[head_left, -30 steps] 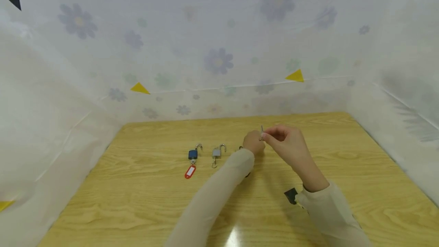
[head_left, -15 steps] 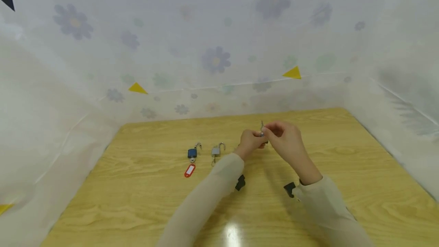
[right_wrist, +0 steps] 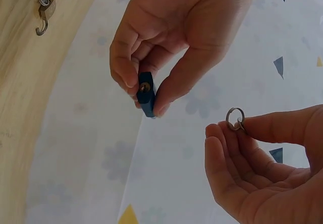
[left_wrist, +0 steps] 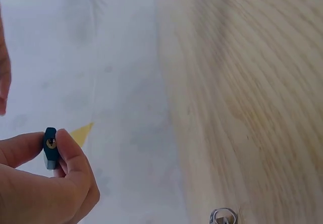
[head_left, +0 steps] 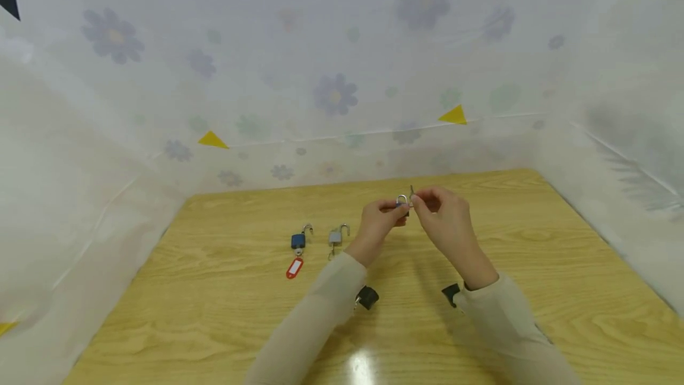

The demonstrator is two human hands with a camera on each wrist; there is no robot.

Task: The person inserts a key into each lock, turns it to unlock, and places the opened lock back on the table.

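- Small blue metal padlock (right_wrist: 147, 94) sits pinched between thumb and fingers of the left hand (head_left: 377, 221), keyhole showing, raised above the wooden tabletop (head_left: 534, 266).
- Right hand (head_left: 445, 217), just beside that padlock, pinches a silver key ring (right_wrist: 235, 118).

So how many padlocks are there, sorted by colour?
Blue padlocks: 2, one on the table, one held in the left hand
Silver padlocks: 1, on the table
Total: 3

left hand (right_wrist: 176, 32) pinching blue padlock (right_wrist: 146, 95), right hand (right_wrist: 267, 168) pinching key ring (right_wrist: 235, 119)
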